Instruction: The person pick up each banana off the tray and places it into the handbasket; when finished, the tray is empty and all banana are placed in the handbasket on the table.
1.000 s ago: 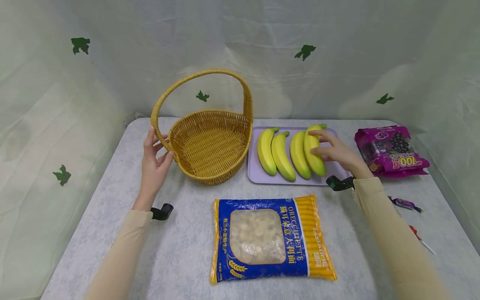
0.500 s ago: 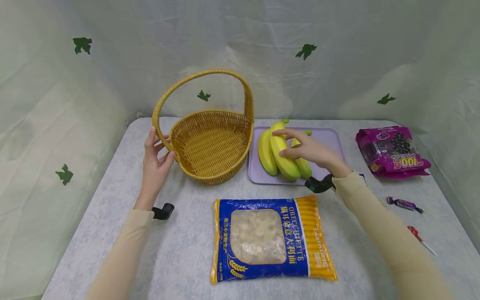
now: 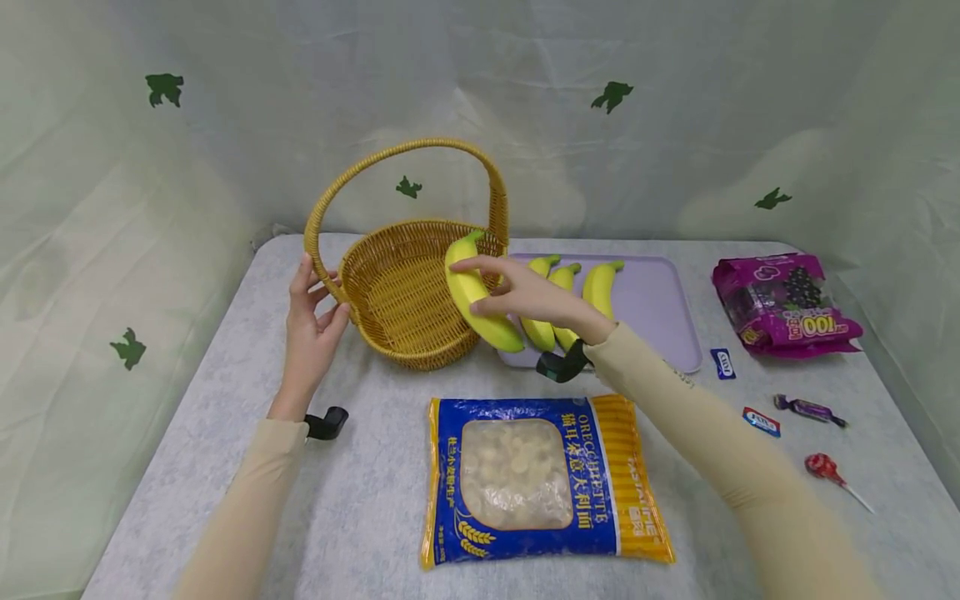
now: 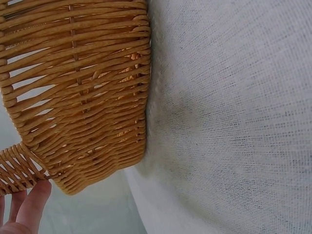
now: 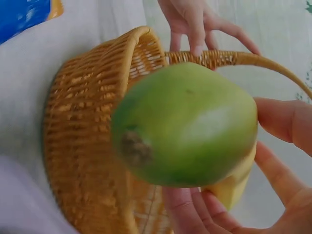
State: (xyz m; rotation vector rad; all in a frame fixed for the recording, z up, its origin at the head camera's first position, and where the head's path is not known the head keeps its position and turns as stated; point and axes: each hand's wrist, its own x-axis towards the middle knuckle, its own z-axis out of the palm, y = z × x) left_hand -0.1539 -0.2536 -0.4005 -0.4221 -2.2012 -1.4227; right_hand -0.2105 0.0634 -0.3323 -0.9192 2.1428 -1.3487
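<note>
Banana: curved yellow banana (image 3: 480, 300), centre frame; likely light, firm, smooth.
Grip: right hand (image 3: 536, 302) pinches its middle.
Basket: left hand (image 3: 311, 329) steadies woven wicker basket (image 3: 408, 300), fingers relaxed.

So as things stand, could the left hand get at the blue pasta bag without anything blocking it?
Probably yes. The left hand rests on the basket by its handle base, and the pasta bag lies nearby on bare cloth, nothing between them. It would have to leave the basket first.
</note>
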